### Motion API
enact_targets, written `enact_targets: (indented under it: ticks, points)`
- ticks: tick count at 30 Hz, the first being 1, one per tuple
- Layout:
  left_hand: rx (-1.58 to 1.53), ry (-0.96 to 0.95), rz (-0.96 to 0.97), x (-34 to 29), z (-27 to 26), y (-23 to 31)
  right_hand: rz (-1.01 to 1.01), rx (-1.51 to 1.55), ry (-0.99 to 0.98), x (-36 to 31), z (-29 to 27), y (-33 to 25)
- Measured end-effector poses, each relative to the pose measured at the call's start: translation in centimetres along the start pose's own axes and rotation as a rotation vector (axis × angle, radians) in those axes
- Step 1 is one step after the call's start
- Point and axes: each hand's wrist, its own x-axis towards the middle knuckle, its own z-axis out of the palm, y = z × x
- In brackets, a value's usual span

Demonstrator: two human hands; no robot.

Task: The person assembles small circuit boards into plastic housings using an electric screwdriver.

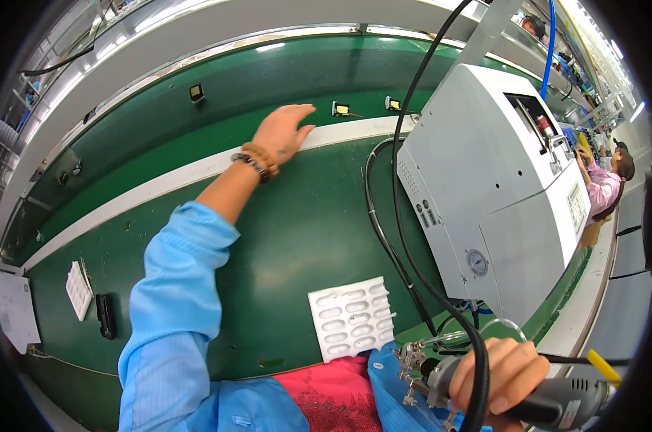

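My left hand (283, 133) reaches out over the white rail at the far side of the bench, fingers stretched toward the right. Beyond its fingertips, small black-and-yellow parts (340, 109) with thin leads rest on the green conveyor belt, not touched. At the lower right my right hand (500, 374) is wrapped round a grey-and-black powered screwdriver (556, 405), which has a metal head and a clear tube at its front. A black cable crosses in front of that hand. Close to my body lies a white tray (351, 317) with rows of oval pockets.
A large white machine (484, 187) with a pressure gauge (477, 263) fills the right side, with black cables (375, 209) beside it. On the left lie another white tray (79, 290), a black object (105, 317) and a white sheet (15, 306). A co-worker (605, 183) sits beyond the machine.
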Motion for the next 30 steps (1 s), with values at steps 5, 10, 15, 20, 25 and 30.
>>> enact_targets:
  ticks: [5, 10, 15, 20, 25, 30]
  points:
    - [0.022, -0.296, -0.067, 4.7, 4.0, -0.1, -0.051, -0.020, 0.068, 0.0, -0.8, 0.2]
    - [0.103, -0.295, -0.034, 5.7, 6.4, -2.5, -0.004, 0.011, 0.026, 0.1, -1.8, 0.5]
    - [0.133, -0.263, -0.144, 6.7, 5.6, -1.3, 0.015, 0.026, 0.061, -0.4, -2.1, 0.7]
    - [-0.299, -0.156, -0.236, 1.7, 0.1, 4.6, 0.011, 0.002, 0.032, -0.1, -1.5, -0.4]
    - [-0.503, -0.309, -0.348, -8.1, -5.6, 13.0, 0.092, 0.073, 0.001, -1.4, -2.0, 0.0]
    - [-0.505, -0.278, -0.317, -14.6, -8.7, 18.4, 0.081, 0.077, 0.070, -2.0, -0.4, 0.0]
